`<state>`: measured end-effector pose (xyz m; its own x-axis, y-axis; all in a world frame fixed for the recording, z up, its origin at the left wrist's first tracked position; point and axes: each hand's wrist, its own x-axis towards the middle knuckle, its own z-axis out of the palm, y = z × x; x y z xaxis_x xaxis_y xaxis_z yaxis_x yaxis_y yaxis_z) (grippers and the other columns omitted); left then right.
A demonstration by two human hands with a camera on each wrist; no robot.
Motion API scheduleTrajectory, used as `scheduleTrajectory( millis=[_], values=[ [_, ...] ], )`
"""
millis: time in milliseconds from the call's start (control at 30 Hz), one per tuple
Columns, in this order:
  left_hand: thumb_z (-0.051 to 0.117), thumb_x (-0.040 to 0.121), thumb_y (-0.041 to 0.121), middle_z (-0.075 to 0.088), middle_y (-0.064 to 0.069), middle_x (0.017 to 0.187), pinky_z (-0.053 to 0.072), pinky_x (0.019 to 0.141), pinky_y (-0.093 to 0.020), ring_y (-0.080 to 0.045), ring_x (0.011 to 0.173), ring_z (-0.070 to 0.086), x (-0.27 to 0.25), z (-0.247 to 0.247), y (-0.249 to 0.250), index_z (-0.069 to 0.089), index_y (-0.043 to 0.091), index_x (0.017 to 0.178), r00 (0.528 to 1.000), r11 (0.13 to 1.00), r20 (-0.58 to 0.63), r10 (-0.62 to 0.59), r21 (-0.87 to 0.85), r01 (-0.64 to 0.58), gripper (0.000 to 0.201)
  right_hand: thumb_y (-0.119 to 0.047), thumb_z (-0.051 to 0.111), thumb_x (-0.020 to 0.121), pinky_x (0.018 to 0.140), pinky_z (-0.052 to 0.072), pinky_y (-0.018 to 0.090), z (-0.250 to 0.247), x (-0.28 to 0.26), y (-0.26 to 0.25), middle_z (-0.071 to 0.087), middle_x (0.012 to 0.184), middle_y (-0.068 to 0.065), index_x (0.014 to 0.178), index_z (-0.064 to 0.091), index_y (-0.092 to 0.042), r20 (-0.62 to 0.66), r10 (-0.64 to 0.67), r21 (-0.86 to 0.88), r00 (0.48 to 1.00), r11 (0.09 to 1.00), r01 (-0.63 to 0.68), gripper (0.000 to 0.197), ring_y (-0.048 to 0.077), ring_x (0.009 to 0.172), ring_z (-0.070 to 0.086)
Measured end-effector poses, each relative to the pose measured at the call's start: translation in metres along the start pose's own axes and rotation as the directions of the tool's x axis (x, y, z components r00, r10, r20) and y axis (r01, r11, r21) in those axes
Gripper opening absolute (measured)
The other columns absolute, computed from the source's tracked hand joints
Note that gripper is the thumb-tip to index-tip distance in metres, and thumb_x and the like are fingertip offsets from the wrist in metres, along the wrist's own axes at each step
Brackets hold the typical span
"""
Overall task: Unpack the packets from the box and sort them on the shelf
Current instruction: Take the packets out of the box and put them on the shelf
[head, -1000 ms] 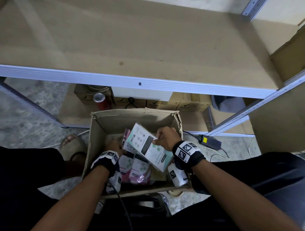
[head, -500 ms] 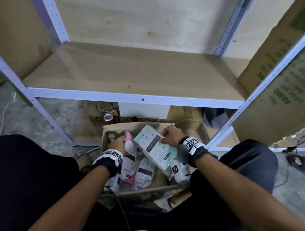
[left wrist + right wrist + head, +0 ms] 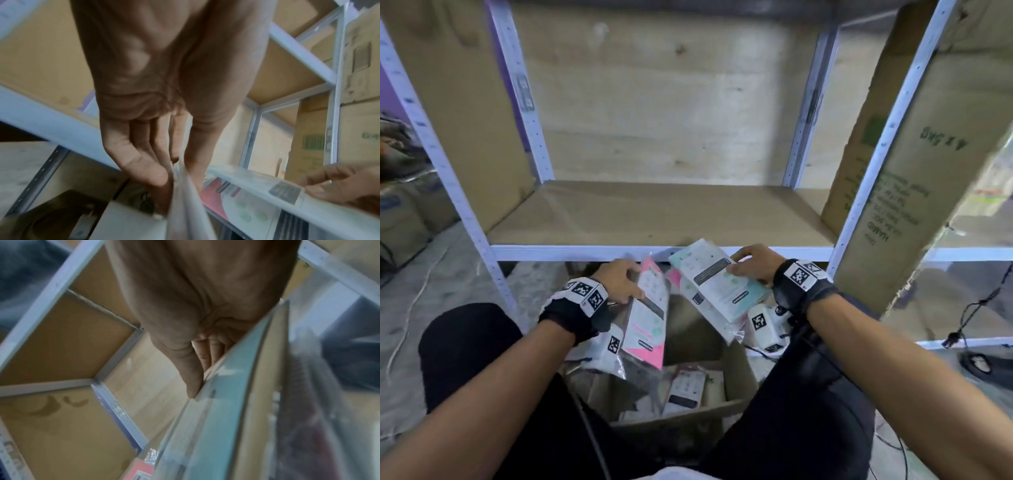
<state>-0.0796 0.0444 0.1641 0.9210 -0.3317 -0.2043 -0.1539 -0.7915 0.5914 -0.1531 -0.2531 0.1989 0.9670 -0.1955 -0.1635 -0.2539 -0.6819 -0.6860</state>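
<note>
- The left hand [image 3: 619, 279] grips a pink packet [image 3: 645, 320], held above the box [image 3: 688, 423].
- The right hand [image 3: 755, 263] grips a teal packet [image 3: 717, 282], tilted, its top edge level with the front rail of the shelf [image 3: 661, 214].
- The two packets are just beside each other, pink on the left.
- More packets [image 3: 685, 389] lie in the box, which sits on the floor between the person's knees.
- A tall cardboard sheet [image 3: 914, 164] leans against the shelf's right post.

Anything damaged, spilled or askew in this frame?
Nothing spilled. The cardboard box looks worn, its wall crumpled, with packets jumbled inside. Left hand grips pink packets; right hand grips teal packets.
</note>
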Motion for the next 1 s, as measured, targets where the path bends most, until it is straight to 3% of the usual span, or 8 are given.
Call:
scheduleTrajectory(
  millis=[100, 167, 267, 400, 533, 600, 867, 1000],
  values=[
    [0.080, 0.078, 0.011, 0.072, -0.015, 0.103, 0.059, 0.068, -0.033, -0.027, 0.074, 0.068, -0.007, -0.038, 0.019, 0.059, 0.020, 0.130, 0.995, 0.995, -0.082, 0.048, -0.085, -0.055, 0.057, -0.018, 0.074, 0.087, 0.071, 0.061, 0.038, -0.024, -0.009, -0.017, 0.073, 0.088, 0.009, 0.083, 0.064, -0.020, -0.051, -0.009, 0.143, 0.999, 0.990, 0.016, 0.012, 0.029, 0.077, 0.071],
    [0.075, 0.082, 0.001, 0.070, -0.018, 0.104, 0.058, 0.066, -0.036, -0.030, 0.076, 0.066, -0.005, -0.056, 0.025, 0.055, 0.013, 0.134, 0.996, 0.980, -0.067, 0.053, -0.186, -0.064, 0.057, -0.018, 0.074, 0.087, 0.060, 0.059, 0.029, -0.032, -0.005, -0.025, 0.072, 0.081, 0.003, 0.083, 0.063, -0.021, -0.064, -0.004, 0.169, 0.998, 0.986, 0.015, 0.012, 0.022, 0.069, 0.071],
    [0.068, 0.086, -0.008, 0.070, -0.024, 0.098, 0.050, 0.066, -0.039, -0.030, 0.073, 0.059, 0.000, -0.079, 0.037, 0.046, 0.008, 0.143, 0.996, 0.955, -0.069, 0.056, -0.288, -0.073, 0.062, -0.014, 0.075, 0.086, 0.071, 0.060, 0.036, -0.044, -0.005, -0.037, 0.071, 0.083, 0.006, 0.084, 0.062, -0.016, -0.098, -0.014, 0.266, 0.995, 0.963, 0.040, 0.013, 0.026, 0.075, 0.069],
    [0.062, 0.091, -0.007, 0.065, -0.028, 0.122, 0.050, 0.091, -0.047, -0.035, 0.099, 0.059, 0.010, -0.100, 0.046, 0.038, 0.008, 0.148, 0.998, 0.913, -0.036, 0.054, -0.403, -0.064, 0.063, -0.018, 0.077, 0.085, 0.083, 0.059, 0.045, -0.053, 0.008, -0.049, 0.073, 0.099, 0.013, 0.094, 0.061, -0.013, -0.151, -0.001, 0.309, 0.989, 0.950, 0.049, 0.019, 0.032, 0.088, 0.070],
    [0.054, 0.095, -0.010, 0.056, -0.028, 0.136, 0.059, 0.070, -0.029, -0.037, 0.108, 0.062, 0.027, -0.103, 0.043, 0.036, 0.006, 0.149, 0.997, 0.855, -0.067, 0.026, -0.516, -0.057, 0.060, -0.019, 0.077, 0.084, 0.089, 0.057, 0.054, -0.045, 0.036, -0.055, 0.070, 0.110, 0.019, 0.094, 0.056, -0.014, -0.190, 0.058, 0.374, 0.980, 0.927, 0.018, 0.023, 0.037, 0.102, 0.069],
    [0.050, 0.095, -0.013, 0.049, -0.031, 0.142, 0.052, 0.094, -0.042, -0.040, 0.121, 0.056, 0.045, -0.102, 0.035, 0.034, 0.002, 0.150, 0.995, 0.820, -0.104, -0.001, -0.569, -0.058, 0.059, -0.019, 0.077, 0.084, 0.088, 0.056, 0.056, -0.035, 0.055, -0.058, 0.070, 0.111, 0.019, 0.092, 0.055, -0.014, -0.186, 0.070, 0.391, 0.980, 0.920, 0.009, 0.024, 0.038, 0.102, 0.069],
    [0.049, 0.094, -0.015, 0.050, -0.031, 0.142, 0.041, 0.108, -0.056, -0.047, 0.128, 0.051, 0.131, -0.109, -0.018, 0.038, -0.001, 0.147, 0.985, 0.830, -0.079, -0.150, -0.551, 0.082, 0.056, -0.021, 0.080, 0.081, 0.085, 0.059, 0.050, 0.025, 0.155, -0.074, 0.070, 0.109, 0.013, 0.094, 0.057, -0.019, -0.152, 0.103, 0.413, 0.983, 0.910, -0.031, 0.027, 0.033, 0.096, 0.070],
    [0.049, 0.097, -0.009, 0.054, -0.024, 0.139, 0.042, 0.109, -0.049, -0.043, 0.127, 0.054, 0.170, -0.123, -0.055, 0.046, 0.002, 0.145, 0.976, 0.854, -0.075, -0.203, -0.502, 0.139, 0.050, -0.020, 0.078, 0.082, 0.086, 0.059, 0.046, 0.052, 0.210, -0.097, 0.070, 0.111, 0.015, 0.103, 0.056, -0.016, -0.093, 0.090, 0.383, 0.992, 0.923, -0.048, 0.030, 0.034, 0.098, 0.070]
  ],
)
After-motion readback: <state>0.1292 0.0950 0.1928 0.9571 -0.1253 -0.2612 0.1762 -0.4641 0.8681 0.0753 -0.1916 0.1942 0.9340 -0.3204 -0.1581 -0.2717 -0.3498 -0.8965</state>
